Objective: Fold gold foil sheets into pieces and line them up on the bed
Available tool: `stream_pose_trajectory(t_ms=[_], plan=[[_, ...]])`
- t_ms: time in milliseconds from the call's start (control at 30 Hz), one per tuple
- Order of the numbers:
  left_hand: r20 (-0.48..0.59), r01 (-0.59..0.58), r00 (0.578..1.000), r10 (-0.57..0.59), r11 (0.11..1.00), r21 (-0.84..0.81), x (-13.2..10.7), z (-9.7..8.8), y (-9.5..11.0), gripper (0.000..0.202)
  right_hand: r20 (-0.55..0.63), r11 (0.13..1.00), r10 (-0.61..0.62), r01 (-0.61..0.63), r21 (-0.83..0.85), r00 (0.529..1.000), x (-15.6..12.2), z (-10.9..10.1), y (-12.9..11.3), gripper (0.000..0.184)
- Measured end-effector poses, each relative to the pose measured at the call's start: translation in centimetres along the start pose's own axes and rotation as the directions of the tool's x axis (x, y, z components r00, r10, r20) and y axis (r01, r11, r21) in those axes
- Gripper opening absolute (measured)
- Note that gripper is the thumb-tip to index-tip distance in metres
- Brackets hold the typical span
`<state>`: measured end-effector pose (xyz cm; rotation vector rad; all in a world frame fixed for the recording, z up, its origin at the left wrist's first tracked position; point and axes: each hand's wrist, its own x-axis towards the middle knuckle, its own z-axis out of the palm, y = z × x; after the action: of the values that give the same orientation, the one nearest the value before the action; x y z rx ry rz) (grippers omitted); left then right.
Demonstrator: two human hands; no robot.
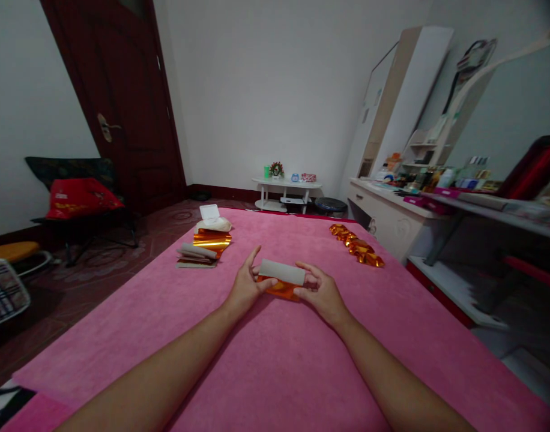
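Between my two hands is a small grey paper sheet (283,271) lying against a shiny orange-gold foil sheet (284,290), just above the pink cloth. My left hand (247,281) grips the left end, its thumb over the foil's near side and its index finger raised. At the right end, my right hand (323,292) pinches both layers between thumb and fingers. Whether anything lies inside the layers is hidden. Farther left sit a stack of grey paper pieces (197,254) and more gold foil (212,241). On the right lies a row of twisted gold-foil pieces (356,245).
A white packet with a raised lid (211,217) stands behind the foil. The pink cloth (122,354) covers the surface before me. Beyond it are a low white table (287,183), a cluttered dresser (387,207) at right and a chair with a red bag (81,198) at left.
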<state>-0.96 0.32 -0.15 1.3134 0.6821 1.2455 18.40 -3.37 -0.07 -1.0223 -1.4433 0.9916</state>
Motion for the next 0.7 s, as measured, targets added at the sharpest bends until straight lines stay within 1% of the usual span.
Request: stream_pose_trajectory(t_ms=[33, 67, 100, 133, 167, 200, 233, 267, 333, 433, 500, 567, 633, 667, 700], plan=[[-0.004, 0.015, 1.000, -0.015, 1.000, 0.015, 0.0, -0.1, -0.1, 0.097, -0.039, 0.999, -0.032, 0.030, -0.043, 0.999, 0.0, 0.0, 0.0, 0.053], [-0.001, 0.027, 1.000, -0.027, 0.999, 0.046, 0.1, -0.2, -0.3, 0.081, -0.078, 0.993, -0.079, 0.072, -0.095, 0.994, 0.0, -0.1, 0.0, 0.042], [0.003, 0.025, 1.000, -0.025, 0.996, 0.083, 0.2, -0.4, -0.4, 0.059, -0.109, 0.980, -0.143, 0.126, -0.152, 0.984, 0.0, -0.1, 0.0, 0.029], [0.013, -0.004, 1.000, 0.002, 0.993, 0.120, 0.2, -0.5, -0.5, 0.038, -0.125, 0.959, -0.219, 0.190, -0.209, 0.968, -0.1, -0.2, -0.1, 0.017], [0.029, -0.059, 0.998, 0.055, 0.985, 0.159, 0.2, -0.6, -0.6, 0.020, -0.126, 0.931, -0.296, 0.257, -0.259, 0.947, -0.1, -0.2, -0.1, 0.012], [0.049, -0.137, 0.990, 0.130, 0.970, 0.201, 0.2, -0.7, -0.5, 0.010, -0.118, 0.899, -0.367, 0.320, -0.299, 0.923, -0.1, -0.3, -0.2, 0.014], [0.070, -0.225, 0.974, 0.214, 0.942, 0.250, 0.1, -0.8, -0.4, 0.006, -0.111, 0.867, -0.428, 0.373, -0.330, 0.897, -0.2, -0.3, -0.2, 0.018], [0.093, -0.312, 0.950, 0.298, 0.899, 0.307, 0.0, -0.8, -0.1, 0.006, -0.111, 0.840, -0.472, 0.408, -0.359, 0.874, -0.2, -0.3, -0.3, 0.021], [0.158, -0.448, 0.892, 0.424, 0.785, 0.427, -0.3, -0.7, 0.5, 0.012, -0.126, 0.800, -0.524, 0.435, -0.414, 0.842, -0.4, -0.3, -0.5, 0.024], [0.236, -0.578, 0.805, 0.545, 0.627, 0.523, -0.5, -0.6, 1.2, 0.019, -0.126, 0.762, -0.565, 0.458, -0.457, 0.815, -0.6, -0.4, -0.8, 0.027], [0.269, -0.618, 0.769, 0.579, 0.570, 0.542, -0.5, -0.6, 1.4, 0.020, -0.114, 0.749, -0.582, 0.476, -0.461, 0.805, -0.7, -0.4, -0.9, 0.027], [0.283, -0.629, 0.760, 0.585, 0.555, 0.543, -0.6, -0.7, 1.4, 0.018, -0.107, 0.741, -0.592, 0.488, -0.461, 0.799, -0.7, -0.4, -1.0, 0.027], [0.274, -0.629, 0.763, 0.585, 0.578, 0.520, -0.6, -0.7, 1.4, 0.010, -0.101, 0.740, -0.595, 0.495, -0.455, 0.797, -0.7, -0.4, -1.0, 0.026], [0.257, -0.617, 0.775, 0.577, 0.602, 0.507, -0.6, -0.7, 1.4, 0.007, -0.100, 0.744, -0.592, 0.495, -0.449, 0.800, -0.6, -0.3, -0.9, 0.025], [0.223, -0.590, 0.795, 0.563, 0.635, 0.500, -0.7, -0.7, 1.4, 0.007, -0.101, 0.754, -0.579, 0.484, -0.444, 0.809, -0.6, -0.3, -0.9, 0.023]])
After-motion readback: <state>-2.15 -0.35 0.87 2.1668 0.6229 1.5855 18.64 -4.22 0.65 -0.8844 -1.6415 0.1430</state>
